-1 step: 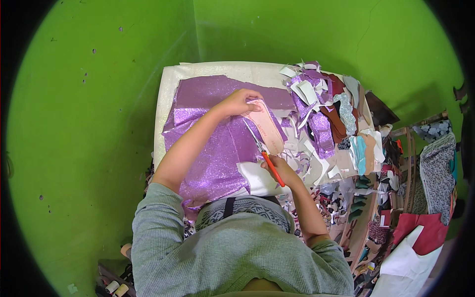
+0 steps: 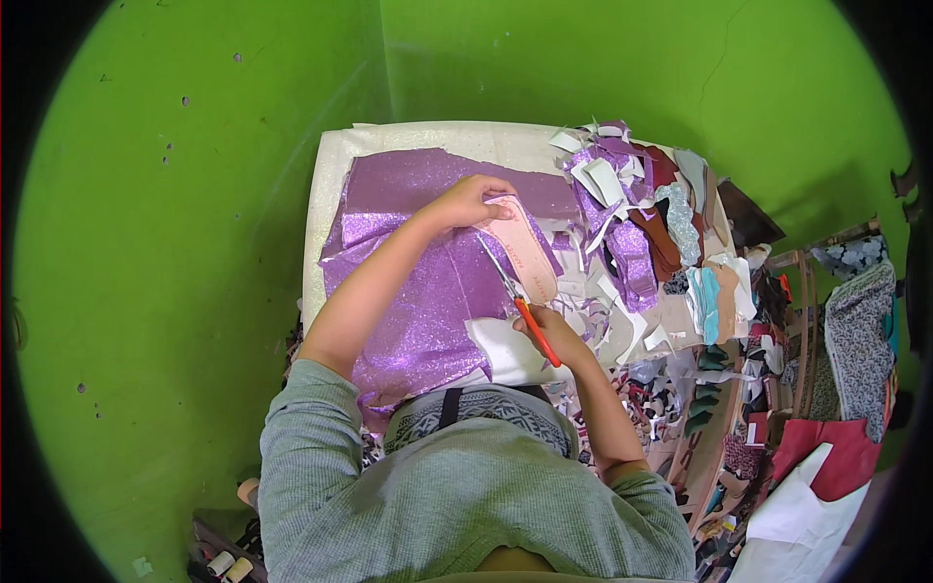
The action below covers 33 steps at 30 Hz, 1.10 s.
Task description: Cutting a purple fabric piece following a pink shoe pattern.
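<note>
Green walls [image 2: 224, 243] stand around the corner where I work. Before me is a table with a pale top [image 2: 332, 160], and over its left and middle part lies a wide glittery purple sheet [image 2: 418, 291]. At the right side of the table there is a heap of cut scraps [image 2: 637, 243], purple, white, brown and pale blue. Near the middle, over the purple material, is the pale pink sole-shaped piece [image 2: 523, 251] with red print. Just to its left are the scissors [image 2: 537, 335], orange at the handles, with blades pointing away from me. My left hand [image 2: 474, 202] pinches the far end of the piece, the thumb on top; the fingers underneath I cannot see. My right hand [image 2: 562, 335] is curled around the scissor handles.
</note>
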Each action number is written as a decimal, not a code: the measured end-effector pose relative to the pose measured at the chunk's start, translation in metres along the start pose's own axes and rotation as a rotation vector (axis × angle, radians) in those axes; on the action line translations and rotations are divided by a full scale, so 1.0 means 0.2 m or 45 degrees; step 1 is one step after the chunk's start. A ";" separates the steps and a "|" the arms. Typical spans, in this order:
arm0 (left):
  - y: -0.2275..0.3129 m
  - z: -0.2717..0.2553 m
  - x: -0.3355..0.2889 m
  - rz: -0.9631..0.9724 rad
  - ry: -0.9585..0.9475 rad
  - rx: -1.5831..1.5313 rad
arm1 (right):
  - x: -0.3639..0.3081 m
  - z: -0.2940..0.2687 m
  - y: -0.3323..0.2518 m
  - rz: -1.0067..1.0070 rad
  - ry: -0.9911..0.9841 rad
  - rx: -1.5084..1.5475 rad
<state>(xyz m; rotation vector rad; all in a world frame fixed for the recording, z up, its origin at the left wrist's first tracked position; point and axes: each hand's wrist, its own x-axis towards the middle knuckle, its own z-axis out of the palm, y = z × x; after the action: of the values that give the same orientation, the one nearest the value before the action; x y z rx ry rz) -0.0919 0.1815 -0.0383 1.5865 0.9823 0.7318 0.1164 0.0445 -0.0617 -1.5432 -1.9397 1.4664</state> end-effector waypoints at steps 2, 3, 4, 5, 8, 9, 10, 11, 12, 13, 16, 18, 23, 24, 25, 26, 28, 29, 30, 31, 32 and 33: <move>0.01 0.00 0.00 -0.014 -0.008 0.012 | 0.01 -0.01 0.00 0.008 -0.018 -0.041; 0.02 0.01 0.00 -0.028 -0.024 -0.005 | 0.02 0.00 0.03 0.009 -0.014 -0.079; 0.02 0.01 -0.01 -0.046 -0.034 -0.024 | 0.03 0.00 0.03 0.009 -0.015 -0.119; 0.00 0.01 -0.01 -0.045 -0.030 -0.022 | 0.03 0.01 0.03 0.005 -0.017 -0.120; -0.02 0.02 0.00 0.067 -0.028 0.061 | 0.04 0.02 0.01 -0.071 -0.010 -0.098; -0.01 0.02 0.00 0.003 -0.034 0.007 | 0.04 0.02 0.01 -0.065 0.016 -0.095; 0.00 0.02 0.00 -0.060 -0.036 -0.046 | 0.04 0.03 0.01 -0.062 0.041 -0.094; 0.00 0.02 0.00 -0.060 -0.034 -0.045 | 0.04 0.03 0.01 -0.064 0.040 -0.094; 0.00 0.01 0.00 -0.020 -0.030 0.017 | 0.03 0.04 0.02 -0.070 0.057 -0.008; 0.00 0.01 0.00 0.018 -0.027 0.078 | 0.03 0.05 0.01 -0.075 0.072 0.079; 0.01 0.00 -0.01 -0.057 -0.023 0.001 | 0.02 0.02 -0.06 0.075 -0.033 -0.084; 0.01 0.00 -0.01 -0.032 -0.006 0.035 | 0.01 0.02 -0.09 0.055 0.005 -0.113; 0.03 0.03 -0.02 -0.005 -0.019 -0.008 | 0.04 0.04 -0.02 -0.112 0.085 -0.171; 0.02 0.02 -0.02 -0.006 -0.025 -0.054 | 0.05 0.05 0.00 -0.116 0.092 -0.143; 0.02 0.02 -0.02 -0.008 -0.027 -0.100 | 0.06 0.06 0.01 -0.122 0.096 -0.115; 0.02 0.02 -0.02 -0.010 -0.027 -0.099 | 0.07 0.06 0.02 -0.122 0.095 -0.113; 0.02 0.01 -0.02 -0.025 -0.015 -0.105 | 0.08 0.07 0.02 -0.099 0.134 -0.214; 0.02 0.01 -0.02 -0.026 -0.013 -0.105 | 0.08 0.07 0.02 -0.100 0.132 -0.214; 0.02 0.00 -0.01 -0.014 -0.033 -0.039 | 0.07 0.06 0.02 -0.037 0.101 -0.180; 0.03 0.00 -0.01 -0.002 -0.057 0.027 | 0.07 0.05 0.02 0.028 0.072 -0.144; 0.03 -0.01 -0.01 -0.002 -0.060 0.026 | 0.07 0.04 0.03 0.031 0.072 -0.143; 0.04 -0.01 0.00 0.005 -0.047 0.046 | 0.08 0.03 0.03 0.120 0.038 -0.212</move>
<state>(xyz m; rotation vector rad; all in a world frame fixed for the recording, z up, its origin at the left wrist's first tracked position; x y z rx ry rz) -0.0920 0.1813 -0.0300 1.6283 0.9707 0.6885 0.1100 0.0548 -0.0756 -1.7389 -2.0429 1.3383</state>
